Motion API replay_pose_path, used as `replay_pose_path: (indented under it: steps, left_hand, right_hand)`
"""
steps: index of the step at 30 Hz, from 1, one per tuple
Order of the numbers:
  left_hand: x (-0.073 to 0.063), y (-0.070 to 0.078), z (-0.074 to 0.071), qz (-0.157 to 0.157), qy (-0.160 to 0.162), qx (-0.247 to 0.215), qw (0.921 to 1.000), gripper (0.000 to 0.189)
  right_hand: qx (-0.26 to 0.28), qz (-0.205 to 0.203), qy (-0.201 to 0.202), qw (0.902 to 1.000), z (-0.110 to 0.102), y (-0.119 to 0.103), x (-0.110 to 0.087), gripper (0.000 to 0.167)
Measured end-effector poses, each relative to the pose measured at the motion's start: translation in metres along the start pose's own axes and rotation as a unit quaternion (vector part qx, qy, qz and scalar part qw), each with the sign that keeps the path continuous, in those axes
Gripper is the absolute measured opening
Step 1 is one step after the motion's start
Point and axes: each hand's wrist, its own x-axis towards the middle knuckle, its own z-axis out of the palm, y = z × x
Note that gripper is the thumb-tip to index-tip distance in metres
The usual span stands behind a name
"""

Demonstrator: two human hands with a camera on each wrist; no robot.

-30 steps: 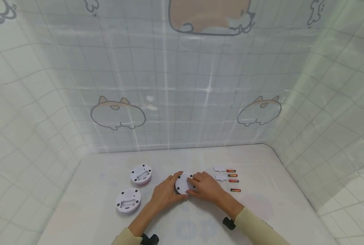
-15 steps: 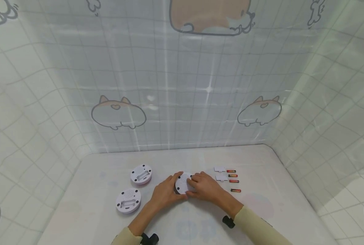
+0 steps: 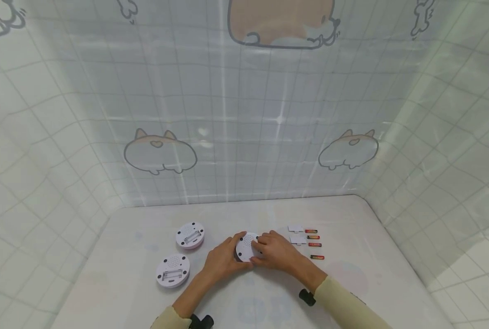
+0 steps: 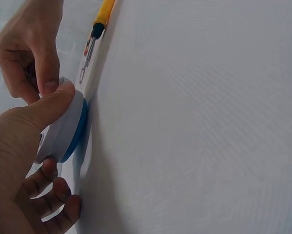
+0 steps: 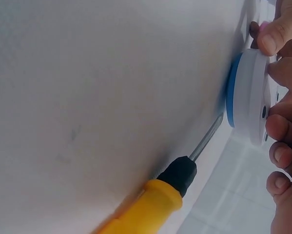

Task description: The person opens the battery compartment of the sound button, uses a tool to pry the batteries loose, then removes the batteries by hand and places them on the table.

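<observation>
A round white battery-powered device [image 3: 245, 246] with black feet and a grid of small holes lies face down at mid-table. Its lower rim is blue in the left wrist view [image 4: 81, 127]. My left hand [image 3: 223, 257] grips its left side, thumb at the near edge and fingers at the far edge. My right hand [image 3: 279, 251] holds the right side, thumb low on the near edge and curled fingertips on the upturned face. Those fingers hide the right part of the face. What lies under the fingertips cannot be seen.
Two similar devices [image 3: 190, 235] [image 3: 172, 270] with uncovered battery slots lie at left. On the right are two white battery covers [image 3: 295, 228] [image 3: 298, 240] and several red batteries [image 3: 315, 245]. A yellow-handled screwdriver [image 5: 153, 207] lies on the table near the right wrist.
Both hands stay on the device in almost the same pose. The right fingertips shift only slightly on its face.
</observation>
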Motion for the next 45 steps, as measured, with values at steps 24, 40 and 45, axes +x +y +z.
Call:
replay_pose_path:
  steps: [24,40,45]
  left_hand:
    - [-0.001,-0.002,0.003,-0.002,-0.006,-0.011,0.9999,0.094]
    - [0.005,-0.003,-0.002,0.009,-0.02,-0.043,0.9989,0.094]
    - [0.007,-0.007,-0.001,0.0,-0.026,-0.044,0.9987,0.094]
  right_hand:
    - [0.028,-0.021,-0.024,0.9991,0.003,0.006,0.003,0.046]
    - [-0.006,-0.096,0.001,0.9953,0.0,0.014,0.01,0.039]
    - [-0.013,-0.124,0.024,0.992,0.001,0.015,0.013,0.033]
